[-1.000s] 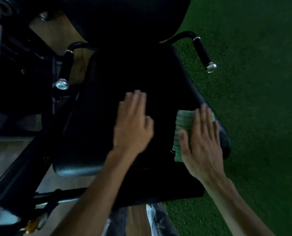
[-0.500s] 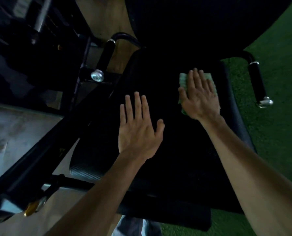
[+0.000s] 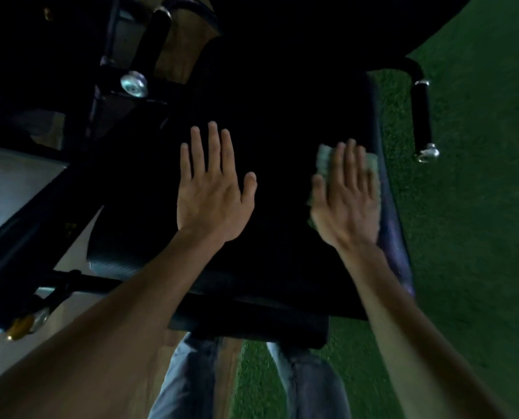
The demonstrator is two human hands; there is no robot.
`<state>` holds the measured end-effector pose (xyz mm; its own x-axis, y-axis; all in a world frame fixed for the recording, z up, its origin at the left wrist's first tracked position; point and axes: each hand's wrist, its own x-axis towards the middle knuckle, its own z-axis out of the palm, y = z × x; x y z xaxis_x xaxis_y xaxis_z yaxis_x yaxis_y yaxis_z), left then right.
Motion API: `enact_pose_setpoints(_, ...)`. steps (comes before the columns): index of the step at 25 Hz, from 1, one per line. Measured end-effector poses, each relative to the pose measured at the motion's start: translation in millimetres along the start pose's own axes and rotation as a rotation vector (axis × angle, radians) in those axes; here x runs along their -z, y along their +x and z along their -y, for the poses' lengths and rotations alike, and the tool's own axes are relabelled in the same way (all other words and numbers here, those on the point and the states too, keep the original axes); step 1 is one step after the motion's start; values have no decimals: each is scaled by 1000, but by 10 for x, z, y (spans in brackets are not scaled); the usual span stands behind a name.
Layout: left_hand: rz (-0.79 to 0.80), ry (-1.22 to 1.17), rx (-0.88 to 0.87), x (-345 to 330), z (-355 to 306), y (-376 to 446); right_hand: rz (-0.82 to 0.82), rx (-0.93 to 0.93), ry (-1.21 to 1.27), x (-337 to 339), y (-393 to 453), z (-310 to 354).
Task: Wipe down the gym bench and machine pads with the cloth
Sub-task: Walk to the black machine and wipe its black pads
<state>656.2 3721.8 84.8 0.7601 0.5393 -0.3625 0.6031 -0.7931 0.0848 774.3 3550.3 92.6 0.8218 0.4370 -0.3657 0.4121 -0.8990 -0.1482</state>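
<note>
Cloth (image 3: 324, 160) dragged back down the seat pad (image 3: 282, 122) right edge under flat right hand (image 3: 347, 201); grip open, nothing pinched. Left hand (image 3: 212, 195) kept splayed, empty. That strip likely covered.

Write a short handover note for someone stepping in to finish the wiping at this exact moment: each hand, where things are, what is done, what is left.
Left hand: open, flat on the black seat pad, bracing, holding nothing.
Right hand: flat, fingers extended, pressing the green cloth onto the pad near its right edge; no closed grip.
The chrome-capped handle stands to the right, over green turf.
Done: cannot tell from this view how much is wiped.
Left: likely the rest of this pad, then the other pads.
</note>
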Motion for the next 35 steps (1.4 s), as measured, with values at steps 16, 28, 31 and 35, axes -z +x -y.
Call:
enact_pose_setpoints(16,-163,-129,371,-48,-171,-283,161,554,-116,115,-544,-766)
enact_pose_setpoints(28,-291,-183,662,-216,-343,-627,117,717,-76,-144,708,719)
enact_pose_setpoints(31,-279,-187,657,-218,-340,-635,255,1038,-156,4,330,291)
enact_pose_setpoints(35,-265,-186,660,-216,-334,-638,180,809,-144,137,825,-447)
